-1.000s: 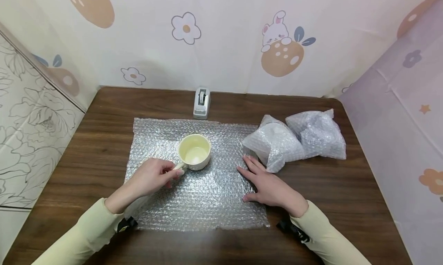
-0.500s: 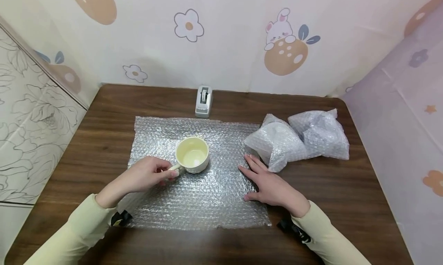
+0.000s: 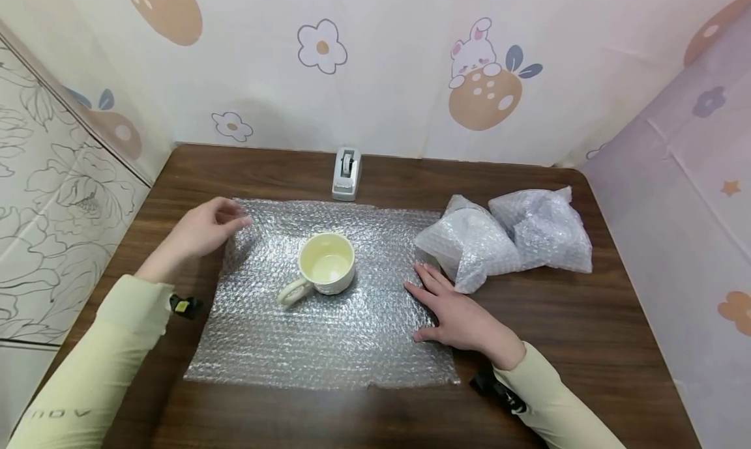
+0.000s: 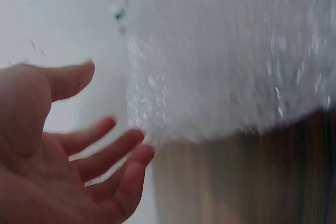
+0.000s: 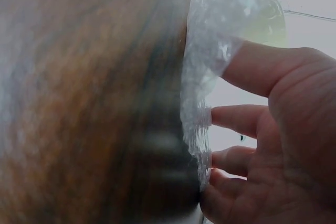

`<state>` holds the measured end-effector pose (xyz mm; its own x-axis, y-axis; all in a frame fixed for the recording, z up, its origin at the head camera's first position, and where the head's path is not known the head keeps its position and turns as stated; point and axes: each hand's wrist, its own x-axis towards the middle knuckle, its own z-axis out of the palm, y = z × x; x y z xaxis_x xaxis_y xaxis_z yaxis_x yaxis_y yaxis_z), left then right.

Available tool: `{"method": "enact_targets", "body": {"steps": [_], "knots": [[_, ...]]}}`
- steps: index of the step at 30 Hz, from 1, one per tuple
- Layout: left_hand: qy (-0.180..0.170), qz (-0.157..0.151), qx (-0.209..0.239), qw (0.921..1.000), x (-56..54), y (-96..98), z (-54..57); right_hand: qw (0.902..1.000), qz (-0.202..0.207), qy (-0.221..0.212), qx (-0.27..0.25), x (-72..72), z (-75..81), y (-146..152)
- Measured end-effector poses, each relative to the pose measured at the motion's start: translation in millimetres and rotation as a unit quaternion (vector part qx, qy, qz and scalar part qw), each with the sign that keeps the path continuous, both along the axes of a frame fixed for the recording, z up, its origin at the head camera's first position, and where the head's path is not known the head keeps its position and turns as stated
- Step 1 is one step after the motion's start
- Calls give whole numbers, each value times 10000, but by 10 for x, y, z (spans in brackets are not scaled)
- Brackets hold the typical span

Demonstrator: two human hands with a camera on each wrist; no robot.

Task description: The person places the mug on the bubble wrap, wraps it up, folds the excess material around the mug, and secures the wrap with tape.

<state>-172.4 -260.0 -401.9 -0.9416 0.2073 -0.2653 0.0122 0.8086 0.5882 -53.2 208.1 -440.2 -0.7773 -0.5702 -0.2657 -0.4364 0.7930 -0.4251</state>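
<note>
A pale yellow cup stands upright on a flat sheet of bubble wrap, its handle pointing to the lower left. My left hand is over the sheet's far left corner. In the left wrist view its fingers are loosely bent and apart from the thumb, with nothing between them, and the bubble wrap lies just beyond. On the sheet's right edge rests my right hand, its fingers spread; in the right wrist view the fingertips and thumb touch the bubble wrap.
Two bundles in bubble wrap, a nearer bundle and a farther bundle, lie at the right, by the right hand's fingertips. A tape dispenser stands at the back of the brown wooden table. A patterned curtain hangs behind.
My left hand has let go of the cup's handle and moved up and left to the sheet's corner. Before that, the cup shifted slightly left. The right hand has stayed in place.
</note>
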Motion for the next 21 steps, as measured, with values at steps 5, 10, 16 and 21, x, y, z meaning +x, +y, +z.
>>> {"method": "enact_targets", "body": {"steps": [5,10,16,21], "knots": [[-648,484,434,9958,-190,-143,-193,10000,23,8,-4,4,-5,-8],[-374,503,705,9955,-211,-170,-234,10000,26,33,13,5,-9,-18],[285,409,895,9947,-180,-125,2,9999,9,74,135,7,13,-40],[433,310,1187,9915,-115,97,285,9996,39,102,263,15,46,-67]]}}
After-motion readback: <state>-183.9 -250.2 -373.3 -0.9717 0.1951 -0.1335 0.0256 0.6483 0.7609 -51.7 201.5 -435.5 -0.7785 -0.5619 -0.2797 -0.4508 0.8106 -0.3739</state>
